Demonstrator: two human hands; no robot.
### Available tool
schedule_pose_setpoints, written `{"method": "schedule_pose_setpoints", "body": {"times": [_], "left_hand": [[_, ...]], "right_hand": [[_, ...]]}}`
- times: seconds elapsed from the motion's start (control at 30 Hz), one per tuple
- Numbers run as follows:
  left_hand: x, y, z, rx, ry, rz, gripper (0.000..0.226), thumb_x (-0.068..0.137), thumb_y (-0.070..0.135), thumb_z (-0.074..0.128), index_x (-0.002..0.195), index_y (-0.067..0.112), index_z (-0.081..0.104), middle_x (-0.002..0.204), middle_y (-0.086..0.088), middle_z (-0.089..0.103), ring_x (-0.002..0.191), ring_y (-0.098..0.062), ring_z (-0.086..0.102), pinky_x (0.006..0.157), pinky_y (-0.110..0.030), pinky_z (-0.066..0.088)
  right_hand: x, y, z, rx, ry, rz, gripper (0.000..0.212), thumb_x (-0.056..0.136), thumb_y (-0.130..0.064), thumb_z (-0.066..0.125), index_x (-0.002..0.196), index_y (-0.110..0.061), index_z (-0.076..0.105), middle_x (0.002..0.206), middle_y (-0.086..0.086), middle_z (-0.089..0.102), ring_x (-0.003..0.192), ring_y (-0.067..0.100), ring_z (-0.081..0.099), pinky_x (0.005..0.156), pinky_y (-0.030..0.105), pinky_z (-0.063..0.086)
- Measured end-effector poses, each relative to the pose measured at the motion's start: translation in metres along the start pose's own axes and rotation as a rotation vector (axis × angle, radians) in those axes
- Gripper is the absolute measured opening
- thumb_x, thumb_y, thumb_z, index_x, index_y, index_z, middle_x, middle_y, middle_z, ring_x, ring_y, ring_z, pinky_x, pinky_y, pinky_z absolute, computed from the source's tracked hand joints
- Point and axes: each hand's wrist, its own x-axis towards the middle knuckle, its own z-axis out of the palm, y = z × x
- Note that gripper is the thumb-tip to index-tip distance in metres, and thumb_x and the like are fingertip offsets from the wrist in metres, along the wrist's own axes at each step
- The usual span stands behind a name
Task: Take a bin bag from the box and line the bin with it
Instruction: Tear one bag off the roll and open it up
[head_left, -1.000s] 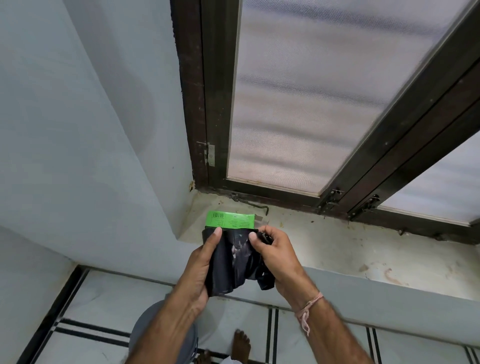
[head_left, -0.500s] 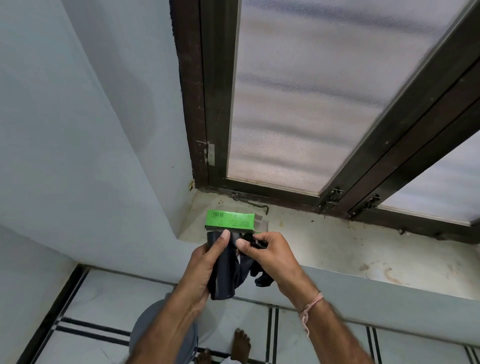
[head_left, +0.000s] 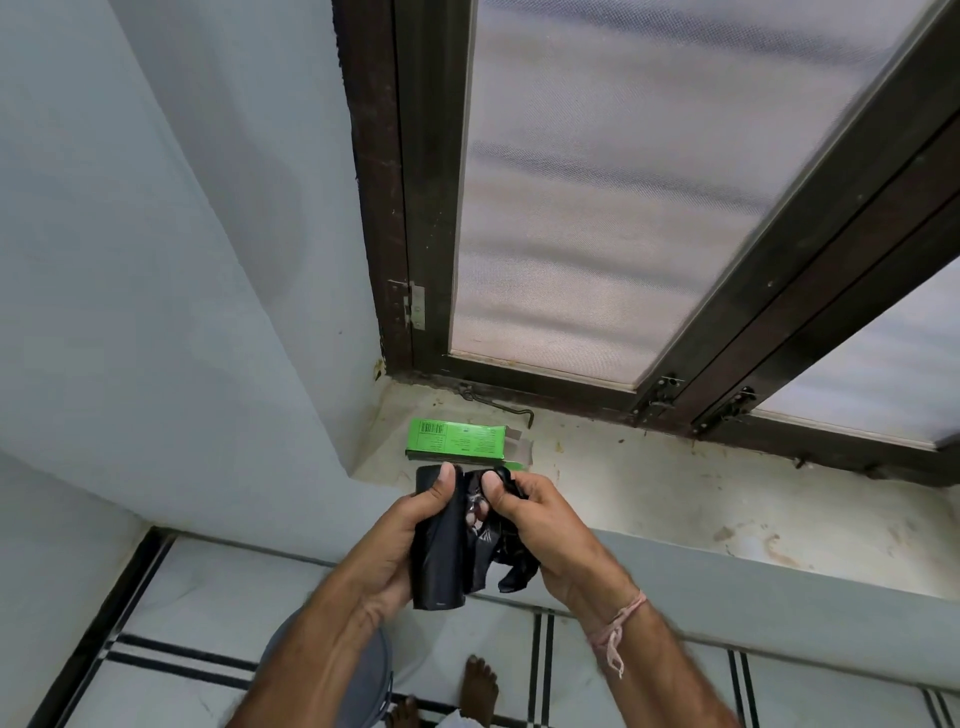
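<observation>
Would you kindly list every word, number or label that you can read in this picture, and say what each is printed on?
Nothing here can be quoted.
Green box on the sill: a barcode and lines of small print, all too small to read.
Black bin-bag roll: a tiny pale mark near its lower end, too small to read.
Nothing else shows any text.

We find the box (head_left: 457, 441) on the sill (head_left: 649, 483) near its left end, before the window (head_left: 597, 182). In front of it, at the sill's front edge, the bin bag (head_left: 441, 551) sits between left hand (head_left: 397, 540) and right hand (head_left: 543, 530). Below, on the floor (head_left: 182, 623), stands what seems the bin (head_left: 373, 670).
</observation>
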Motion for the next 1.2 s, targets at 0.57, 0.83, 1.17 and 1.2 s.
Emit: {"method": "schedule_pose_setpoints", "body": {"times": [0.57,0.83,1.17,1.2], "left_hand": [[0.023,-0.015,-0.014,-0.169,0.178,0.304,0.063,0.063,0.059,0.086,0.089,0.006,0.065,0.067,-0.009,0.067,0.059,-0.021,0.066,0.061,-0.032,0.059],[0.031,-0.018,-0.023,-0.142,0.271,0.285,0.056,0.072,0.054,0.081,0.098,0.008,0.062,0.073,-0.009,0.064,0.059,-0.019,0.061,0.060,-0.031,0.057],[0.029,-0.016,-0.010,-0.299,0.224,0.218,0.041,0.092,0.049,0.062,0.110,0.013,0.065,0.085,-0.013,0.068,0.078,-0.028,0.066,0.079,-0.044,0.055],[0.031,-0.016,-0.011,-0.320,0.205,0.225,0.035,0.096,0.044,0.059,0.111,0.013,0.064,0.086,-0.013,0.069,0.081,-0.029,0.066,0.078,-0.044,0.058]], "right_hand": [[0.019,0.019,-0.006,0.558,0.164,-0.034,0.034,0.103,-0.030,0.054,0.078,-0.007,0.055,0.064,0.008,0.055,0.062,0.023,0.059,0.074,0.038,0.058],[0.017,0.006,-0.014,0.524,0.191,-0.016,0.032,0.103,-0.038,0.052,0.084,-0.013,0.053,0.060,-0.003,0.044,0.048,0.008,0.036,0.043,0.020,0.036],[0.006,0.006,-0.012,0.055,0.158,-0.006,0.047,0.105,-0.049,0.048,0.081,-0.011,0.061,0.058,-0.001,0.040,0.049,0.011,0.035,0.052,0.024,0.033],[0.005,0.008,-0.010,0.038,0.161,-0.033,0.040,0.107,-0.040,0.049,0.090,-0.008,0.065,0.062,0.000,0.046,0.051,0.010,0.038,0.052,0.023,0.034]]}}
